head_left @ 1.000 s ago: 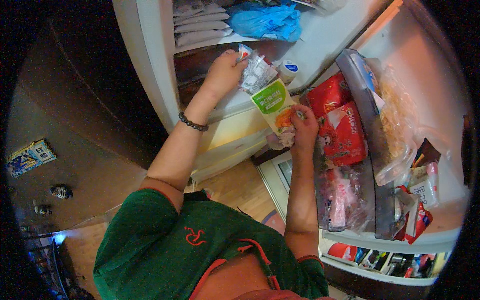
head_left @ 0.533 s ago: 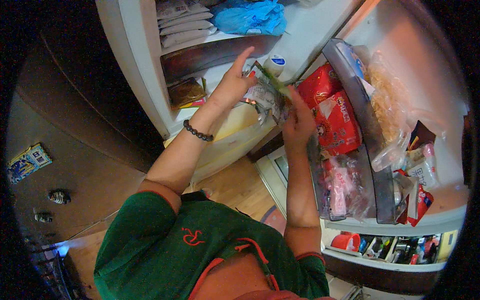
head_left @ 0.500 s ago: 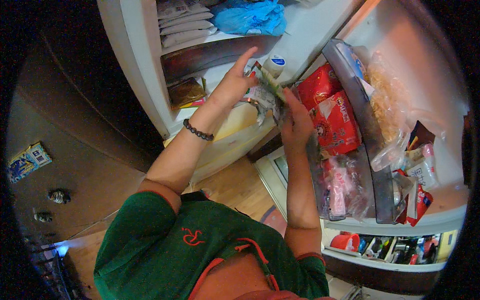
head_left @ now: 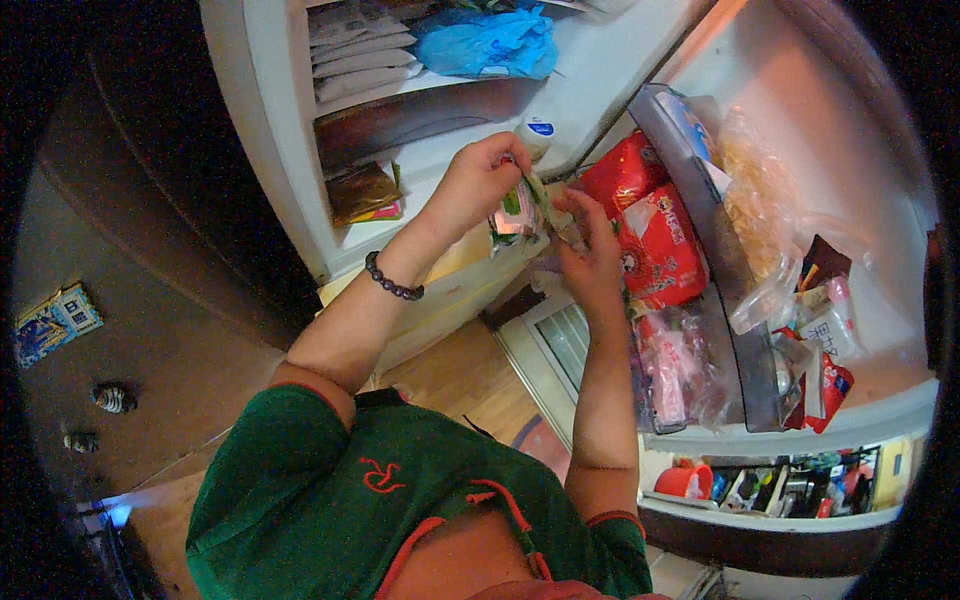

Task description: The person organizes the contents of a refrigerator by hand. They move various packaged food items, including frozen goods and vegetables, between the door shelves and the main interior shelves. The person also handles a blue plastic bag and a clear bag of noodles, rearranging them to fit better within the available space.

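Note:
Between my two hands is a small, shiny packet [head_left: 513, 218] in silver, green and pink, held above the edge of an open fridge shelf. My left hand [head_left: 482, 175], with a dark bead bracelet at the wrist, is closed in a pinch on the packet's upper edge. My right hand [head_left: 592, 240] has its fingers bent around the packet's right side. What is inside the packet cannot be made out. Just beyond my fingers a white tub with a blue label [head_left: 538, 136] stands on the shelf.
White flat packets [head_left: 362, 55] and a blue plastic bag [head_left: 490, 42] fill the upper shelf. A brown-gold packet [head_left: 362, 192] lies lower. At right, a door rack holds red packages [head_left: 662, 245] and a clear bag [head_left: 755, 190]. An open drawer [head_left: 790, 515] sits below.
My left index finger, stretched out before, is now bent in to the packet. The packet has turned, showing its pink and green face. Both hands remain close together.

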Demonstrator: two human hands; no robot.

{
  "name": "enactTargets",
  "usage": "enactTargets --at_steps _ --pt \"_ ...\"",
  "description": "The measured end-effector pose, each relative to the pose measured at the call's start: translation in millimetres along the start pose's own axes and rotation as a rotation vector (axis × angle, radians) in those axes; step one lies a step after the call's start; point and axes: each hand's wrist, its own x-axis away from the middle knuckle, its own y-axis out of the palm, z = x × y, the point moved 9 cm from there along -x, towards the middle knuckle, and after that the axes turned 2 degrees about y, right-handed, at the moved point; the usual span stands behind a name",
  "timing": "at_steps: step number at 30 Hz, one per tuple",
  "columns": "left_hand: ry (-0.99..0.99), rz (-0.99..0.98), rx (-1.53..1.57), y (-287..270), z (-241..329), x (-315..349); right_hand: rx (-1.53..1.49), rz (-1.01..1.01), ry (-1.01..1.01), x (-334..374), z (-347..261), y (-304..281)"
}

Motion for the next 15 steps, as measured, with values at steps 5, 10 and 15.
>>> enactTargets --at_steps 5,10,15 --pt "0.134 -0.105 0.052 27 27 15 0.131 -0.065 0.088 5 -25 -7" --pt "0.086 -0.088 0.156 33 58 15 0.346 0.173 -0.203 20 -19 -27" --pt "0.178 -0.092 0.372 39 104 15 0.26 0.208 0.09 50 -30 -58"
